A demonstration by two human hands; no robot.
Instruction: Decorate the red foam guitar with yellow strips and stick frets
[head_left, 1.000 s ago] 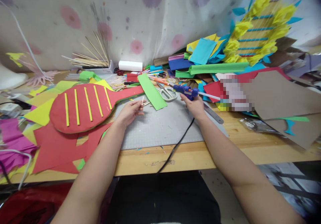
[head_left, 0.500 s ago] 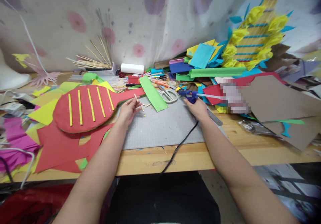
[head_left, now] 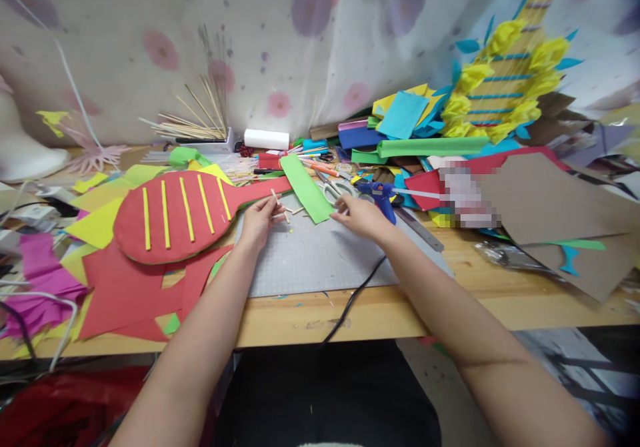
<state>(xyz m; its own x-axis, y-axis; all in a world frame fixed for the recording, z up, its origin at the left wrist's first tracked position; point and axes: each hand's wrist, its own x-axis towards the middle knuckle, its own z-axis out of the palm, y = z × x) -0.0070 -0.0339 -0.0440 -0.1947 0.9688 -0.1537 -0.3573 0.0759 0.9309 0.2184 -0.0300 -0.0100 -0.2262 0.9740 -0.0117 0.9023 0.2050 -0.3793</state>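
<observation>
My left hand (head_left: 259,218) pinches a short wooden stick (head_left: 275,197) over the grey cutting mat (head_left: 320,257), right beside the handle of a red racket-shaped cut-out (head_left: 175,220) with yellow strips glued across it. A few more short sticks (head_left: 295,211) lie on the mat near my fingers. My right hand (head_left: 361,216) hovers over the mat's far edge with fingers loosely spread and nothing in them, just left of the blue glue gun (head_left: 383,193). The gun lies on the table. White-handled scissors (head_left: 334,190) and a green paper strip (head_left: 305,187) are just beyond my fingertips.
The glue gun's black cable (head_left: 350,299) runs over the table's front edge. Red and yellow paper offcuts (head_left: 115,287) cover the left. Coloured paper rolls (head_left: 430,145), brown cardboard (head_left: 550,200) and a yellow-and-blue decorated piece (head_left: 505,80) crowd the right. Skewers (head_left: 190,123) stand at the back.
My right hand has let go of the glue gun and moved left toward the scissors and green strip. My left hand has stayed near the racket's handle, with the stick now tilted.
</observation>
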